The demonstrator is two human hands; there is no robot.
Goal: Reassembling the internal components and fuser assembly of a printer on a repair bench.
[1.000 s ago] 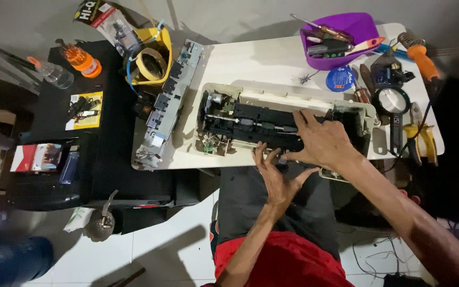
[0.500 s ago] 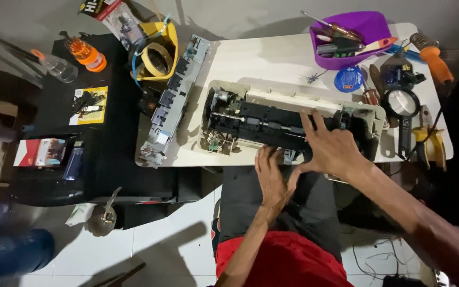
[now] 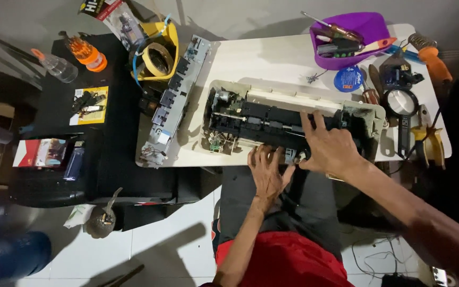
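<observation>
White tabletop (image 3: 272,64) carries the opened beige printer chassis with black inner mechanism (image 3: 272,119), long axis running left-right along the near edge. Right hand (image 3: 329,146) lies flat on its near-right part, fingers spread and pointing far; it presses rather than clasps. Left hand (image 3: 266,171) sits just left of it at the chassis's near rim, fingers loosely open, fingertips touching the edge. Detached grey circuit strip (image 3: 173,101) lies well left of both.

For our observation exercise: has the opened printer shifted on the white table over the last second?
No. The printer keeps its place on the table, the same gap from the detached panel at its left.
</observation>
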